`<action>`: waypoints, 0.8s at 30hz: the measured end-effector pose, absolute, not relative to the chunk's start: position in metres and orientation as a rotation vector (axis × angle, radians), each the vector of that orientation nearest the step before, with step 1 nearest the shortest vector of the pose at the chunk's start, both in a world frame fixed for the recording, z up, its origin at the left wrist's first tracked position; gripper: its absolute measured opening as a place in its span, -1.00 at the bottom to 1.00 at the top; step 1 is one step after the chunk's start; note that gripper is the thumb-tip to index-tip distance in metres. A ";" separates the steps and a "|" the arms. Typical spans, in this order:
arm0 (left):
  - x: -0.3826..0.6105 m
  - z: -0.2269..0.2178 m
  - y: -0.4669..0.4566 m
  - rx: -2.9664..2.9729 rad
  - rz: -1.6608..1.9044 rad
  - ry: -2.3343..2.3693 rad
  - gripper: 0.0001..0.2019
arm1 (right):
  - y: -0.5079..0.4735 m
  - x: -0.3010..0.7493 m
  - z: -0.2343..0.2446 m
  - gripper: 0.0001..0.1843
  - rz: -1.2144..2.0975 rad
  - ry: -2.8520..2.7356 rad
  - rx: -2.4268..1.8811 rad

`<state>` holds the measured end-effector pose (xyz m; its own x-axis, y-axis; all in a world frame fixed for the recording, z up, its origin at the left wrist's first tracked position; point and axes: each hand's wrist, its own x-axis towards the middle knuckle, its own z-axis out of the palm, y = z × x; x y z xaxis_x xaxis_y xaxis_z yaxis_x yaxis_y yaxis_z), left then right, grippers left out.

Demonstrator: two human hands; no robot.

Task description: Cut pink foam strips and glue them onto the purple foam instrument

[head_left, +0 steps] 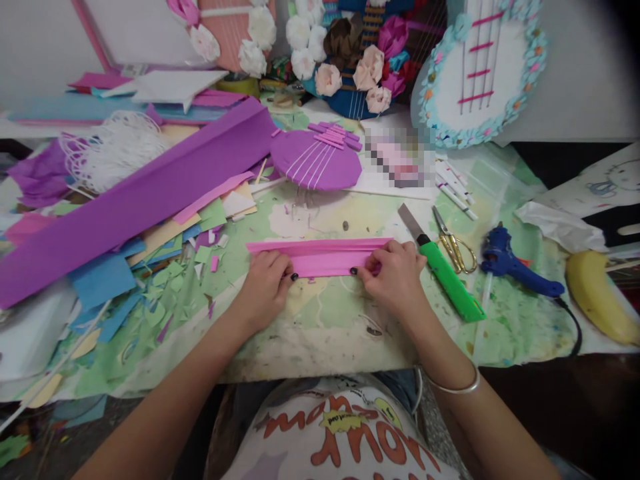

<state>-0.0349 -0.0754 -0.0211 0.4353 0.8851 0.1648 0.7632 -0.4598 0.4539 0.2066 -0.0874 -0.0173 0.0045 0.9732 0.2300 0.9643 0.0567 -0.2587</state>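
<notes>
A strip of pink paper (324, 259), creased lengthwise, lies across the table in front of me. My left hand (267, 283) pinches its left end, fingers curled over the paper with the thumb at the near edge. At the other end, my right hand (395, 273) grips the paper the same way. Just right of that hand is a green utility knife (453, 280) with its wide blade out. Gold-handled scissors (454, 243) and a blue glue gun (517, 263) lie farther right.
Paper scraps (200, 247) cover the left side beside a long purple paper strip (150, 193) and white string (117, 150). A small purple paper instrument (316, 160) lies behind the pink paper. Decorated instruments (485, 73) stand at the back. A banana (597, 297) is at far right.
</notes>
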 end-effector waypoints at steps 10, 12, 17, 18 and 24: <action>-0.033 -0.026 -0.077 2.449 0.549 1.457 -0.90 | -0.083 0.216 -0.009 -0.61 0.011 -1.870 -2.261; -0.032 -0.026 -0.077 2.456 0.554 1.472 -0.90 | -0.083 0.216 -0.006 -0.65 0.030 -1.857 -2.246; -0.031 -0.025 -0.077 2.453 0.543 1.490 -0.90 | -0.079 0.215 0.005 -0.59 0.106 -1.891 -2.338; -0.031 -0.025 -0.077 2.450 0.543 1.492 -0.90 | -0.078 0.215 0.007 -0.57 0.108 -1.910 -2.379; -0.029 -0.023 -0.076 2.413 0.549 1.505 -0.90 | -0.077 0.206 0.005 -0.87 0.260 -2.144 -2.169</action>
<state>-0.0294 -0.0762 -0.0229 0.3974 0.8988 0.1849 0.8066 -0.4382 0.3967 0.2065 -0.0767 0.0053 0.0056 0.9980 -0.0637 0.9842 -0.0168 -0.1762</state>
